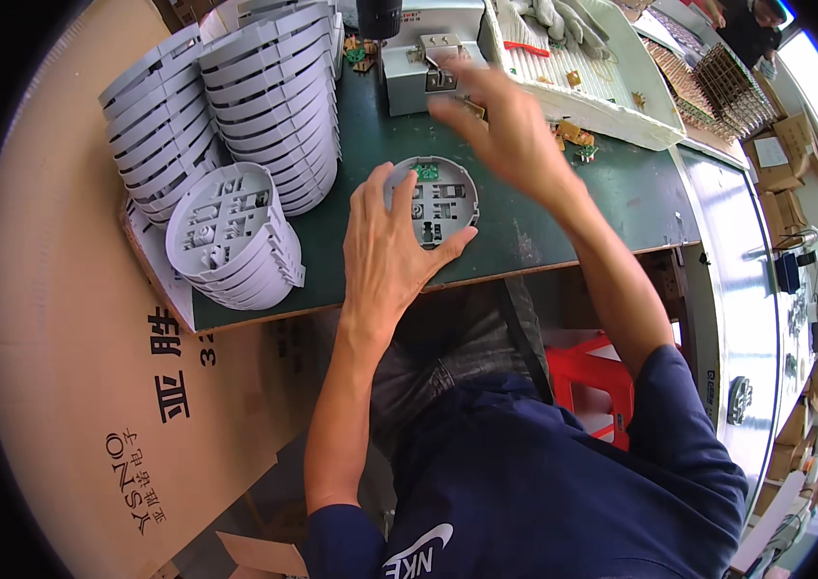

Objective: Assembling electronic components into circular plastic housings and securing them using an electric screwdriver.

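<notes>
My left hand [385, 241] grips a round grey plastic housing [448, 210] on the green table. Its fingers lie along the left rim and the thumb along the near right edge. Inside the housing, a small green circuit board [426, 173] sits at the far side, among moulded slots. My right hand [510, 130] is raised beyond the housing, blurred by motion. Its thumb and forefinger are apart, in front of a silver metal machine [404, 72] with a small clamp-like block; I cannot tell whether they touch it.
Tall stacks of grey housings [269, 106] stand at the left, with a shorter stack [235, 236] nearer me. A white tray [655, 121] holding gloves and small boards lies at the far right. Loose circuit boards [578, 137] lie beside it. A red stool [587, 381] stands under the table.
</notes>
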Demonstrator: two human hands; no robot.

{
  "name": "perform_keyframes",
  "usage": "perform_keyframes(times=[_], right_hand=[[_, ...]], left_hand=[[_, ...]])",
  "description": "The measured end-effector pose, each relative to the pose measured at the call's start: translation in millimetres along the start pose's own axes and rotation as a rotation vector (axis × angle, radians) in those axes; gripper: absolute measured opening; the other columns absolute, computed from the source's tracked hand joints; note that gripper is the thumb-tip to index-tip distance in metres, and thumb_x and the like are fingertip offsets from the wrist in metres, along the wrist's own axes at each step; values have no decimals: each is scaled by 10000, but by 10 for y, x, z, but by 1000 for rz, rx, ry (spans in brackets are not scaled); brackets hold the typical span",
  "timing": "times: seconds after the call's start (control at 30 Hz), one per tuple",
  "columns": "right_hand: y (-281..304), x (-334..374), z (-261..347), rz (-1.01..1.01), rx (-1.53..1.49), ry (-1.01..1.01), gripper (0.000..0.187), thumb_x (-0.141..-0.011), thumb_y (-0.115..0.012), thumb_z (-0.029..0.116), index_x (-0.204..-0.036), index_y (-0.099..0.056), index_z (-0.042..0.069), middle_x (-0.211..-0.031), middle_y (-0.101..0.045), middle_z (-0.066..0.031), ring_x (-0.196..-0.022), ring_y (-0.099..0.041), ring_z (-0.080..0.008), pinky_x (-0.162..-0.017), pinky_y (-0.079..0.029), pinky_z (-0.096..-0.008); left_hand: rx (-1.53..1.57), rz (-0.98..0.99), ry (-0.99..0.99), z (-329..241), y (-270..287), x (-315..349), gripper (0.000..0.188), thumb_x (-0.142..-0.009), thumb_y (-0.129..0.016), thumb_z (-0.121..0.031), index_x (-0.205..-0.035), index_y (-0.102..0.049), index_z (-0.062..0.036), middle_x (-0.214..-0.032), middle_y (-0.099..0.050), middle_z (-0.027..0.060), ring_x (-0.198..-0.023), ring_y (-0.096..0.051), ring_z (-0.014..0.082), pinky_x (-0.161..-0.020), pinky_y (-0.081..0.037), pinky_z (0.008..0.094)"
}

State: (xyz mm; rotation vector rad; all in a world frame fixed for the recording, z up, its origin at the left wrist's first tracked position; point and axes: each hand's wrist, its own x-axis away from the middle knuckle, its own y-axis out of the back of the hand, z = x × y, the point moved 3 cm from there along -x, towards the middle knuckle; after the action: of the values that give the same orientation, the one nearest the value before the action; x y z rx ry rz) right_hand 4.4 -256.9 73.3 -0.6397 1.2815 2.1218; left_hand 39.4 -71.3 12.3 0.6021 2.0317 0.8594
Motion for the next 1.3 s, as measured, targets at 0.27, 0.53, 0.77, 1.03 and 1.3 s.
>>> perform_keyframes(times=[0.27,0.53,0.77,1.03,1.3], right_hand=[[112,-1363,581,54,-566,-206,575,-986,-680,518,-1183,-622,-19,-1024,-664,-75,-921,-612,-144,-806,-508,-296],[321,-1273,175,-160,-1013,-96,412,-976,-729,320,-1154,-587,-22,-976,-695,-99,-754,-644,-141,-643,-538,-276],[30,-1449,-375,-152,-777,-241,364,-930,-775,337,-1023,-556,62,-702,-559,12,-607,-530,-85,-569,-451,-266],[197,-1035,135,-168,-785,-205,314,-935,-765,318,-930,-587,60,-691,-568,12,-589,-542,-78,-534,-442,-255],[25,-572,312,-19,-1010,-204,239,-967,-743,250,-979,-619,46,-676,-585,-2,-578,-556,-85,-543,-447,-257]], left_hand=[[52,-2,48,10,-14,19,845,-779,-816,-572,-1313,-586,41,-1420,-477,222,-1280,-483,398,-1066,-459,480],[77,23,79,16,5,8,838,-789,-816,-556,-1331,-586,39,-1441,-466,215,-1302,-473,389,-1079,-455,478],[101,36,84,-57,6,-34,844,-788,-818,-553,-1343,-584,39,-1447,-466,209,-1308,-469,383,-1084,-451,475],[83,37,105,3,-7,3,846,-787,-818,-557,-1342,-585,37,-1451,-465,204,-1304,-471,385,-1081,-451,478],[60,28,76,-2,-34,-18,836,-798,-808,-571,-1342,-567,17,-1445,-461,207,-1297,-471,399,-1072,-456,492]])
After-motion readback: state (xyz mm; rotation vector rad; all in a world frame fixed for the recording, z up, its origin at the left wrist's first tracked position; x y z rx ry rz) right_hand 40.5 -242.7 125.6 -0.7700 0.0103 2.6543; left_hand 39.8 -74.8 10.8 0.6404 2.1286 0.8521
